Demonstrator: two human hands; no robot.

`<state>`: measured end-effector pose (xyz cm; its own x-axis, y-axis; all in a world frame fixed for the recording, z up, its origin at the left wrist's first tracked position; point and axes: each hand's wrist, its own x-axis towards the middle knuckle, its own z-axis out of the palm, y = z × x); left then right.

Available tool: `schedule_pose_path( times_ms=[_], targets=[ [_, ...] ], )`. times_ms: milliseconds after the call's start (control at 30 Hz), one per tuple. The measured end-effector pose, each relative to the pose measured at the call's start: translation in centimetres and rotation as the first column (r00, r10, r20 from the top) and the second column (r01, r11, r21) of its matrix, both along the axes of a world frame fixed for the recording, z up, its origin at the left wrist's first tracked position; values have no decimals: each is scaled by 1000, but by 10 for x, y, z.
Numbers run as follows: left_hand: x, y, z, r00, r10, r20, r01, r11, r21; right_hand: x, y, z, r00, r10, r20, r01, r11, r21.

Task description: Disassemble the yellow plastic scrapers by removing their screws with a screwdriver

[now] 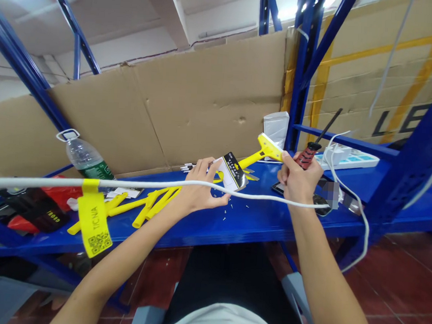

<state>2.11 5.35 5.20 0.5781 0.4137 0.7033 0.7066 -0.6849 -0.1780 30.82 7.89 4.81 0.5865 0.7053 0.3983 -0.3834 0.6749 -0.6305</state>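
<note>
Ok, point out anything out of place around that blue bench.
Small pale bits, possibly screws, lie scattered on the blue bench near the left hand, loose rather than contained. A white cable crosses in front of that hand and the right wrist, an awkward place.

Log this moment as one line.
left hand: at card | right hand: holding screwdriver, touching yellow scraper | blue bench: yellow handles, plastic bottle
</note>
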Motion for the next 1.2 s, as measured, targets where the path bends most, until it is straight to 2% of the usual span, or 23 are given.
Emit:
schedule_pose_path(
  times_ms=[167,233,300,367,433,500,533,600,700,833,967,1033,1100,1133,1200],
  targets=[
    [1,5,-20,973,122,198,-130,991,30,7,4,-3,996,-74,-53,76,997,31],
    [-7,15,-19,955,188,227,-193,981,-3,12,7,-4,992,-110,-58,113,992,48],
    [-20,31,-9,920,323,220,-309,946,-97,17,9,-5,988,-136,-68,140,988,58],
    [-35,54,7,846,509,160,-465,850,-247,23,12,-6,987,-133,-86,139,988,67],
    [-47,80,24,745,664,65,-593,704,-390,26,14,-6,990,-106,-90,112,991,72],
    [-55,106,36,643,765,-42,-690,554,-466,27,16,-7,994,-78,-79,84,994,71],
    [-58,118,40,609,788,-91,-719,501,-482,26,16,-7,995,-69,-74,74,995,71],
    [-61,138,42,569,804,-174,-760,433,-485,23,16,-8,996,-56,-62,61,995,77],
    [-64,159,37,544,795,-269,-792,380,-478,17,14,-8,999,-46,-13,47,995,89],
    [-69,169,28,555,767,-323,-789,362,-496,13,15,-10,997,-40,71,34,997,75],
    [-85,161,29,625,731,-273,-724,413,-553,9,19,-14,995,-34,99,28,998,62],
    [-104,147,33,674,710,-202,-675,481,-559,10,19,-14,993,-35,109,28,997,65],
    [-133,124,36,752,647,-130,-594,579,-559,11,17,-13,992,-26,125,16,997,80],
    [-150,109,37,773,624,-117,-570,600,-561,11,15,-12,991,-20,133,7,996,93],
    [-187,71,37,779,609,-146,-559,571,-601,12,10,-8,991,-10,133,-7,992,124]
  ],
)
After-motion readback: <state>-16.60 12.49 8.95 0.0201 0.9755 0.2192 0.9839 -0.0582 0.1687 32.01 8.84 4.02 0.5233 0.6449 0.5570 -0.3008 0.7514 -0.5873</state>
